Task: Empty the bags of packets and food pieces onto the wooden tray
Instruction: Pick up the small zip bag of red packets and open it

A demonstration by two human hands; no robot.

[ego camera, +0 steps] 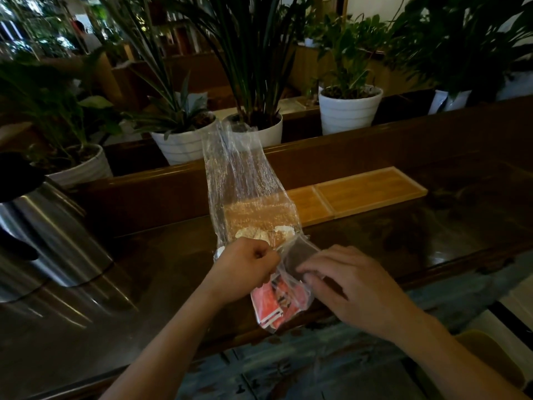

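A long clear plastic bag [245, 180] stands up from my left hand [245, 265], which is closed on its lower part. Pale food pieces [259, 233] sit in the bag just above that fist. A second, smaller clear bag [291, 272] with red packets [272, 304] lies on the table's near edge. My right hand [349, 281] pinches the plastic of this smaller bag with its fingertips. The wooden tray [366, 187], with two compartments, lies beyond the bags, to the right, partly seen through the long bag.
A dark glossy wooden table [403, 241] carries everything. A steel kettle [43, 235] stands at the left. White plant pots [350, 109] line the ledge behind the table. A yellowish bin [490, 362] sits low at the right, below the table edge.
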